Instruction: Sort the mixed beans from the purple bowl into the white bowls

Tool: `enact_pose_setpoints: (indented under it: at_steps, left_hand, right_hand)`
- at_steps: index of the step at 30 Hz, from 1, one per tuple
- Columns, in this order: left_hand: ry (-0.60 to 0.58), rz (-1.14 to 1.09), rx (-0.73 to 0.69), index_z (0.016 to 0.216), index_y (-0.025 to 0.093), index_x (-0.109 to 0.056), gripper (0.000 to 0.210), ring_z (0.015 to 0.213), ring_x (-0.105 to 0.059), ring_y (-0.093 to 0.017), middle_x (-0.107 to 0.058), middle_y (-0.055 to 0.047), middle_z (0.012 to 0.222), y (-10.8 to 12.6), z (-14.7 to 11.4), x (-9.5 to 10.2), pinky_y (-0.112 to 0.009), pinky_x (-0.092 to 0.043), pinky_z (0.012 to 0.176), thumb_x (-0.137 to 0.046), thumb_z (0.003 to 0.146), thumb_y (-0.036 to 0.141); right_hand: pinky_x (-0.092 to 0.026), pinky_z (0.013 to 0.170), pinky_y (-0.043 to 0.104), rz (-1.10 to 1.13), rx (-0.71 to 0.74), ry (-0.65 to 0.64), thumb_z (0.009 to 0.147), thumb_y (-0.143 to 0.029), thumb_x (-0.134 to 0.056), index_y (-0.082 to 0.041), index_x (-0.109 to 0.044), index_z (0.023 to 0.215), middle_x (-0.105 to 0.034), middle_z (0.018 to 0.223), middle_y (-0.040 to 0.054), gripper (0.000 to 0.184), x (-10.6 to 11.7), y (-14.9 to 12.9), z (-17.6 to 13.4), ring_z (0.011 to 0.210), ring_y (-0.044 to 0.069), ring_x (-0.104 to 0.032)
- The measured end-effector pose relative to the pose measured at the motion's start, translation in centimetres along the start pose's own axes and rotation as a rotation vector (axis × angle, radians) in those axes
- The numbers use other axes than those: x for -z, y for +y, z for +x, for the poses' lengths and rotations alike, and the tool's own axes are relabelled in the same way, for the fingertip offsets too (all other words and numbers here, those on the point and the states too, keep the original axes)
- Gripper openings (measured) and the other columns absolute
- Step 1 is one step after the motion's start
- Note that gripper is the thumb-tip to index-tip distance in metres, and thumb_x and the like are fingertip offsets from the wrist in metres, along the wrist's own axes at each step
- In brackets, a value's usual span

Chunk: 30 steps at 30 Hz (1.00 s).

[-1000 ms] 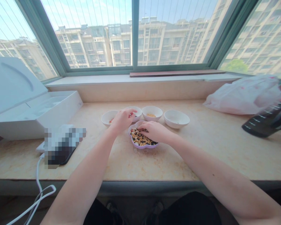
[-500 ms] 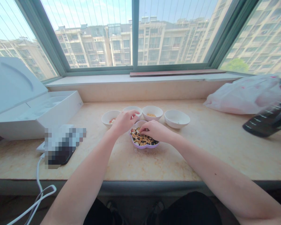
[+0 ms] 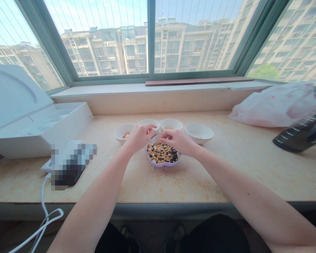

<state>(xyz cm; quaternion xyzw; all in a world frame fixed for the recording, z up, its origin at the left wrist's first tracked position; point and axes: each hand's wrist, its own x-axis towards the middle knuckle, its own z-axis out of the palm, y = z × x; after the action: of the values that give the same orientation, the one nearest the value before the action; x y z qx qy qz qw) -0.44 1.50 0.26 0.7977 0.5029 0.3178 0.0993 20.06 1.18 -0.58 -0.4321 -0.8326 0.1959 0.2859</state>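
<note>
A purple scalloped bowl (image 3: 162,164) holds a mix of yellow beans, black beans and some larger pale and reddish pieces. Just over its back edge is my right hand (image 3: 177,141), with its fingers drawn together in a pinch; whatever is between them is too small to make out. My left hand (image 3: 140,136) hovers at the bowl's back left, in front of a white bowl (image 3: 149,122), fingers curled together and their tips partly hidden. Behind my right hand, another white bowl (image 3: 171,123) has yellow beans in it. The leftmost white bowl (image 3: 119,133) contains reddish and pale pieces.
On the right of the row stands a fourth white bowl (image 3: 199,135) with a small dark speck. An open white box (image 3: 65,123), a blurred-out phone (image 3: 73,172) and a white cable (image 3: 43,200) are at left. A plastic bag (image 3: 274,105) and a black object (image 3: 296,138) lie at right.
My right hand has lifted out of the beans in the purple bowl and moved slightly back, towards the white bowls. My left hand has stayed nearly still.
</note>
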Motion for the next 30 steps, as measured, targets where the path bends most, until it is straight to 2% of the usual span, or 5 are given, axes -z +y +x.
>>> enact_pose_setpoints:
  at_steps: [8,16,23,27,30]
  left_hand:
    - [-0.023,0.015,0.017,0.114,0.024,-0.075,0.027,0.081,-0.07,-0.019,-0.077,-0.004,0.091,0.1,-0.1,-0.1,-0.031,-0.053,0.081,-0.056,0.094,0.029]
    - [-0.045,0.03,0.022,0.114,0.025,-0.074,0.027,0.08,-0.07,-0.019,-0.077,-0.004,0.091,0.1,-0.1,-0.2,-0.031,-0.052,0.079,-0.056,0.096,0.031]
    - [-0.067,0.031,0.013,0.115,0.025,-0.074,0.028,0.079,-0.069,-0.019,-0.075,-0.004,0.084,0.4,-0.2,0.1,-0.03,-0.051,0.074,-0.056,0.096,0.034]
    - [-0.08,0.022,0.003,0.116,0.024,-0.073,0.029,0.078,-0.069,-0.019,-0.076,-0.005,0.088,0.2,-0.2,0.0,-0.029,-0.051,0.074,-0.055,0.097,0.035]
    - [-0.087,0.02,-0.013,0.117,0.025,-0.073,0.029,0.077,-0.069,-0.018,-0.077,-0.005,0.092,0.0,-0.2,-0.2,-0.029,-0.052,0.073,-0.055,0.096,0.034]
  right_hand:
    - [-0.037,0.061,0.028,0.069,0.007,0.135,0.096,-0.049,-0.049,-0.02,-0.056,0.071,-0.062,0.064,-0.0005,0.04,1.4,-0.4,0.1,0.06,0.013,-0.053]
    - [-0.03,0.052,0.027,0.185,-0.024,0.093,0.097,-0.06,-0.042,-0.02,-0.049,0.054,-0.048,0.048,-0.0029,0.059,1.2,-0.3,0.0,0.046,0.01,-0.041]
    - [-0.034,0.054,0.027,0.285,-0.052,0.073,0.084,-0.06,-0.063,-0.017,-0.061,0.066,-0.057,0.057,-0.002,0.046,1.1,-0.2,0.1,0.054,0.011,-0.047]
    - [-0.04,0.058,0.028,0.338,-0.006,0.139,0.075,-0.053,-0.075,-0.018,-0.065,0.072,-0.062,0.066,-0.0008,0.037,0.9,-0.2,0.1,0.061,0.013,-0.053]
    - [-0.043,0.06,0.029,0.318,0.022,0.213,0.075,-0.049,-0.077,-0.018,-0.067,0.073,-0.065,0.069,-0.0001,0.033,0.8,-0.4,0.1,0.063,0.014,-0.055]
